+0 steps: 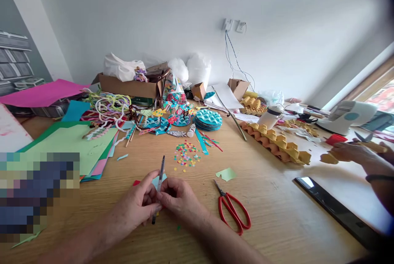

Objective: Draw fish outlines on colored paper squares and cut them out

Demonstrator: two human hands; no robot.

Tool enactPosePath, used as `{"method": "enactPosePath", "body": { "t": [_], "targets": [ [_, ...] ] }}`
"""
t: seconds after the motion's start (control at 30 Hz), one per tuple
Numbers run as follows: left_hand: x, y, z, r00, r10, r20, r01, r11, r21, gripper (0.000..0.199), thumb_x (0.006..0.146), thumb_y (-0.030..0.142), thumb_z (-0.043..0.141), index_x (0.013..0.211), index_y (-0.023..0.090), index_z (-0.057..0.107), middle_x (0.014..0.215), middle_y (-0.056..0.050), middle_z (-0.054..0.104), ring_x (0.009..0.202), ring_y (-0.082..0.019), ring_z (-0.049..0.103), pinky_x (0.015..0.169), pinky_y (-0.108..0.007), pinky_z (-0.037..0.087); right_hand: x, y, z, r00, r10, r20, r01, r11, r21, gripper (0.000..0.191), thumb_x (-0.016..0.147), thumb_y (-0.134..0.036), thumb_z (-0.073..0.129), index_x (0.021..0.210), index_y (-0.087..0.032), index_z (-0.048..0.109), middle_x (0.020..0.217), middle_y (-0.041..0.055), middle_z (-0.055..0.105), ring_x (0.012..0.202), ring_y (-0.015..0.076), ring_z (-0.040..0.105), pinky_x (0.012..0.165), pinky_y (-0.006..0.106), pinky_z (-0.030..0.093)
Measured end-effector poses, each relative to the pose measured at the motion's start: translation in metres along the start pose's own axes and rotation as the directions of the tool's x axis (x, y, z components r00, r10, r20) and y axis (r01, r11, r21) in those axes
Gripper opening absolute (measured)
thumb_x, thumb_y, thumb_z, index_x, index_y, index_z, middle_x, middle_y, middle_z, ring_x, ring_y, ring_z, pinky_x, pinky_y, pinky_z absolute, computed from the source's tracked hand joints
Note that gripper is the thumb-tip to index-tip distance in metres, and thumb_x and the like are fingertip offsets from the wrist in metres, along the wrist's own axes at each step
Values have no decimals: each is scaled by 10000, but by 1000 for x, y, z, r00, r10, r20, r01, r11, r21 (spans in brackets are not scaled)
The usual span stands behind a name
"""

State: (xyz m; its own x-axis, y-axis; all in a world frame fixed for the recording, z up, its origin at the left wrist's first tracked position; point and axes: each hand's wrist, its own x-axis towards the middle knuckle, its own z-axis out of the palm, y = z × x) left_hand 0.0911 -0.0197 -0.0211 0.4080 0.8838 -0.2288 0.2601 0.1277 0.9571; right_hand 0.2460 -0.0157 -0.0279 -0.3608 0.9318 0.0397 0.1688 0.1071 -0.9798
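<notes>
A slim clear pen [161, 169] with a dark tip and end stands nearly upright between my two hands. My left hand [140, 202] is closed, its thumb and fingers against the pen's lower part. From the other side, my right hand [181, 198] pinches at the pen's middle with thumb and bent fingers. Just behind the pen a light blue piece of paper [163, 178] shows between the fingers; how it is held is partly hidden. A bit of red paper [136, 183] peeks out by my left index finger. Red-handled scissors [234, 210] lie to the right of my right hand.
Paper dots [186, 153] and a green scrap [226, 174] lie ahead. Coloured sheets [70, 145] are stacked left, blue scalloped discs [208, 120] behind. At right are an egg carton [273, 141], a black phone-like slab [332, 210] and another person's hand [347, 151] near scissors.
</notes>
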Motion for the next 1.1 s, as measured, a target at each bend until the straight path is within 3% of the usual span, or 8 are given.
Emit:
{"method": "enactPosePath", "body": {
  "t": [0.17, 0.33, 0.4, 0.57, 0.73, 0.83, 0.97, 1.1],
  "targets": [
    [-2, 0, -10, 997, 73, 32, -75, 994, 81, 602, 729, 444, 554, 1247, 176, 403, 662, 47, 506, 528, -123, 516, 444, -210, 413, 0, -1, 0, 998, -12, -55, 9, 998, -59, 60, 671, -205, 495, 620, -182, 472, 565, -41, 446, 536, 95, 394, 504, 208, 321],
    [5, 4, -28, 996, 86, 22, -88, 986, 143, 392, 772, 446, 467, 1053, 177, 517, 633, 45, 511, 509, -124, 517, 451, -215, 425, 1, 0, 0, 995, 50, -83, -48, 999, 24, 66, 674, -227, 476, 629, -199, 437, 520, -52, 462, 477, 89, 430, 451, 190, 318],
    [9, 7, -35, 993, 118, -22, -108, 960, 258, 311, 771, 413, 450, 948, 185, 567, 664, 14, 572, 565, -147, 564, 496, -230, 452, 1, 0, 0, 995, 76, -67, -71, 995, 65, 57, 676, -231, 468, 642, -202, 432, 520, -52, 495, 457, 84, 449, 439, 184, 324],
    [27, 13, -65, 914, 386, -126, -180, 665, 725, 225, 783, 286, 432, 824, 230, 646, 823, -23, 701, 748, -191, 638, 674, -264, 484, 0, -3, -1, 995, 70, -67, -66, 996, 57, 13, 677, -210, 448, 673, -199, 442, 513, -57, 511, 435, 72, 430, 429, 178, 301],
    [60, 15, -111, 888, 428, -169, -111, 556, 824, 273, 793, 213, 408, 859, 204, 673, 973, -66, 695, 921, -242, 617, 834, -335, 458, -2, -5, -3, 994, 55, -95, -50, 997, 51, 43, 675, -173, 464, 706, -197, 446, 518, -71, 469, 468, 72, 404, 452, 179, 286],
    [79, 13, -135, 894, 412, -175, -55, 489, 871, 266, 812, 170, 424, 910, 171, 672, 1022, -91, 678, 937, -251, 614, 831, -343, 465, -2, -6, -3, 994, 39, -98, -35, 999, 39, 69, 667, -157, 466, 712, -200, 435, 538, -67, 466, 488, 79, 406, 469, 186, 297],
    [101, 5, -154, 908, 386, -161, -3, 391, 921, 167, 886, 201, 510, 979, 142, 635, 1078, -96, 634, 990, -236, 591, 866, -407, 472, -2, -5, -1, 996, 15, -89, -17, 1000, -22, 79, 669, -145, 473, 707, -201, 431, 538, -70, 447, 482, 81, 386, 465, 195, 281],
    [122, 2, -167, 928, 353, -119, 4, 311, 951, 265, 899, 301, 552, 1129, 170, 570, 1163, -83, 585, 984, -220, 595, 834, -432, 504, 0, -1, 1, 996, 2, -93, -10, 997, -82, 97, 673, -123, 480, 715, -201, 442, 524, -81, 430, 468, 74, 374, 454, 189, 269]
  ]
}}
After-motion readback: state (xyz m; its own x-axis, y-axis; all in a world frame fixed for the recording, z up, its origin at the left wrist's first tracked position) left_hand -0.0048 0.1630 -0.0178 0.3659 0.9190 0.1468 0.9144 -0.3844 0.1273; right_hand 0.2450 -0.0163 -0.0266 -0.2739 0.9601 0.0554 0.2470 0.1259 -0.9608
